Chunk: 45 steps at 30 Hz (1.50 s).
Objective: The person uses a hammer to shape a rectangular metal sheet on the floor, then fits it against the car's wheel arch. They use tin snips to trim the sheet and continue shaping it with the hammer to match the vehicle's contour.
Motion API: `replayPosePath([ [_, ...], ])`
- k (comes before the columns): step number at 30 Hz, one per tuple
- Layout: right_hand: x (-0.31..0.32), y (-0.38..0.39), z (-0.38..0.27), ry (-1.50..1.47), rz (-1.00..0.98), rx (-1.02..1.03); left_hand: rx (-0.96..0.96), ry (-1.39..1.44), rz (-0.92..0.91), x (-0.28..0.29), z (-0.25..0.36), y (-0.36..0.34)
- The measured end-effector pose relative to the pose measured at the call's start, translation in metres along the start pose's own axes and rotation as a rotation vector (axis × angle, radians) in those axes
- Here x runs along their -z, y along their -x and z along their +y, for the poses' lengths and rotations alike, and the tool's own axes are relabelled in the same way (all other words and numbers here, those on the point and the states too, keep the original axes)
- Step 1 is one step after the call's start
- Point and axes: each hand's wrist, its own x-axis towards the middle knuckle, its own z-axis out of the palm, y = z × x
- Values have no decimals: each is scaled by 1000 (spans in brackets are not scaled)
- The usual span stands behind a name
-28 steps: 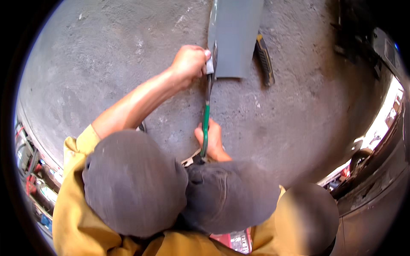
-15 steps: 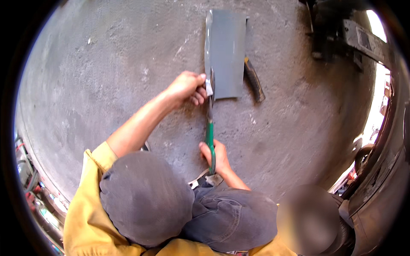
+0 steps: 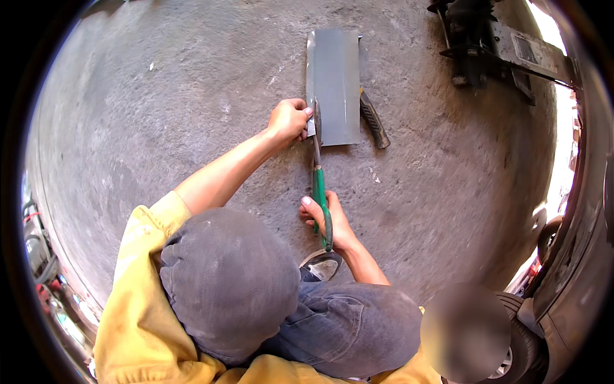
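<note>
A flat grey metal sheet (image 3: 338, 83) lies lengthwise on the floor in front of me. At its near left corner my left hand (image 3: 290, 120) pinches the narrow strip (image 3: 311, 127) along the edge. The green-handled tin snips (image 3: 319, 182) point away from me, their blades at the sheet's near end beside that strip. Lower down, my right hand (image 3: 335, 221) is wrapped round the green handles, thumb on the left side. Against the sheet's right edge rests a tool with a black and yellow handle (image 3: 374, 120); its kind is unclear.
Rough grey concrete floor (image 3: 192, 121) surrounds the sheet. Dark metal equipment (image 3: 470, 45) stands at the far right. A tyre (image 3: 524, 333) shows at the lower right, partly behind a blurred round patch. My bent knees (image 3: 230, 281) and a shoe (image 3: 323, 264) are close below the snips.
The view has shifted slightly. My right hand and the snips' handles sit a little farther forward and the handles look closer together. My left hand still pinches the strip.
</note>
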Motion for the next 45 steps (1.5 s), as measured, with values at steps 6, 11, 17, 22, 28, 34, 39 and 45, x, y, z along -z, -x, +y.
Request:
replayPosePath([
  [6, 12, 4, -36, -60, -101, -86, 17, 7, -26, 0, 12, 0],
  [11, 16, -11, -26, 70, -91, 52, 9, 44, -18, -1, 13, -5],
  [17, 13, -6, -20, 123, 44, 4, 11, 38, -9, -3, 13, -4],
  [22, 23, -8, -6, 209, -2, -116, 28, 59, -14, -1, 15, 0],
  [28, 11, -10, -8, 197, 50, 52, 48, 52, -83, 6, 16, -2],
  [34, 11, -7, -33, 239, 56, 75, -48, -429, -122, 50, 60, -15],
  [39, 9, -9, -27, 229, 18, 41, -1220, -848, 470, 67, 121, -101],
  [45, 7, -11, -7, 167, 46, 109, -646, -1409, -59, 13, 203, -152],
])
